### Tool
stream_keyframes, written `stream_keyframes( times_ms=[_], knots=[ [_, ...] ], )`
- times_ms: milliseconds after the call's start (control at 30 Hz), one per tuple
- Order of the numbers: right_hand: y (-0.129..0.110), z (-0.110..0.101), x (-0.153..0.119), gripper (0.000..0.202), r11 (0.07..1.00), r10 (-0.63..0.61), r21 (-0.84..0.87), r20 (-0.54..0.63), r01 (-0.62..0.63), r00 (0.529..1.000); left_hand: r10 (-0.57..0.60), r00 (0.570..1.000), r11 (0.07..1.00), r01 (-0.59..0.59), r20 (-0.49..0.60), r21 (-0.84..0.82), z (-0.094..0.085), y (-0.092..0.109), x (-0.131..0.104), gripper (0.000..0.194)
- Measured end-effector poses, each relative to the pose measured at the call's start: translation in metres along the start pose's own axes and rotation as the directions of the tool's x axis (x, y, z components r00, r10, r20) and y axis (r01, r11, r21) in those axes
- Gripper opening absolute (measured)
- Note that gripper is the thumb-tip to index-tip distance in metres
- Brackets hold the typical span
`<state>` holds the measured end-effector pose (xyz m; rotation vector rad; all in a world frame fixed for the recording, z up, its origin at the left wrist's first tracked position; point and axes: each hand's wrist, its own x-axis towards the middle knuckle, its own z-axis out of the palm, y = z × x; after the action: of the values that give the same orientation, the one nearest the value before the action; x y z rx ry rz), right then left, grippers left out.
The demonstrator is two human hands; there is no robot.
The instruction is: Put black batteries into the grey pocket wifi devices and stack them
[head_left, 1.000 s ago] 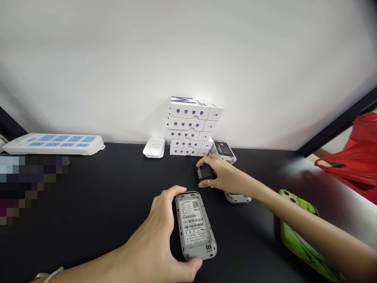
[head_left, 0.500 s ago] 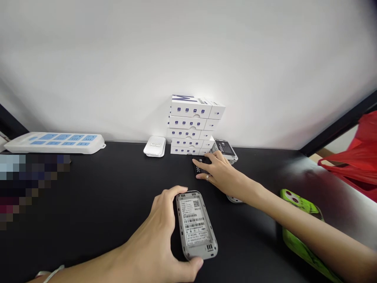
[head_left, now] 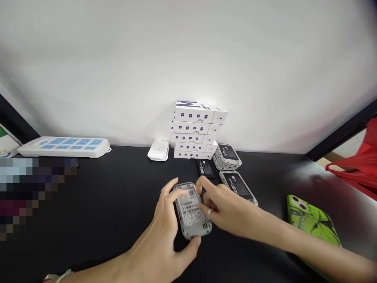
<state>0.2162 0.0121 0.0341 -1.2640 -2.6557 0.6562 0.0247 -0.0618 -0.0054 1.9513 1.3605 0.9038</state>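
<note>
My left hand [head_left: 169, 220] grips a grey handheld electronic device [head_left: 191, 210] by its far and near ends, with the thumb at the lower edge. Its back is off, and a label with barcodes and a QR code shows in the battery bay. Over the device's right edge, my right hand [head_left: 219, 200] has its fingers curled, index and thumb near the label. Whether anything small is pinched there I cannot tell. Beyond the hands, a black 3000mAh battery [head_left: 206, 168] lies in front of the boxes. Right of it sits a similar device with a battery fitted [head_left: 239, 186].
Against the wall are stacked white boxes [head_left: 193, 127], with a stack of battery-fitted devices [head_left: 228, 155] to their right and white covers [head_left: 158, 150] to their left. A power strip [head_left: 64, 147] lies far left, a green-cased phone [head_left: 313, 220] and red bag [head_left: 359, 161] right.
My right hand has left the black battery and come back toward me to the device in my left hand. The battery still lies by the boxes. My view has shifted slightly.
</note>
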Motion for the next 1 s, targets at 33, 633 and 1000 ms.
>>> stream_keyframes(
  times_ms=[33, 633, 1000],
  knots=[
    [0.001, -0.001, 0.008, 0.018, 1.000, -0.012, -0.018, -0.034, 0.012, 0.999, -0.004, 1.000, 1.000, 0.004, -0.008, 0.001, -0.001, 0.001, 0.000, 0.068],
    [0.031, -0.044, 0.008, 0.034, 0.973, 0.074, -0.201, -0.187, -0.112, 0.979, 0.022, 0.998, 0.996, -0.027, 0.059, 0.086, -0.003, 0.001, -0.002, 0.063],
    [0.100, -0.057, -0.041, 0.075, 0.978, 0.202, -0.066, 0.046, -0.199, 0.978, 0.020, 0.999, 0.991, -0.024, 0.035, 0.133, -0.001, -0.001, -0.003, 0.060]
  ],
)
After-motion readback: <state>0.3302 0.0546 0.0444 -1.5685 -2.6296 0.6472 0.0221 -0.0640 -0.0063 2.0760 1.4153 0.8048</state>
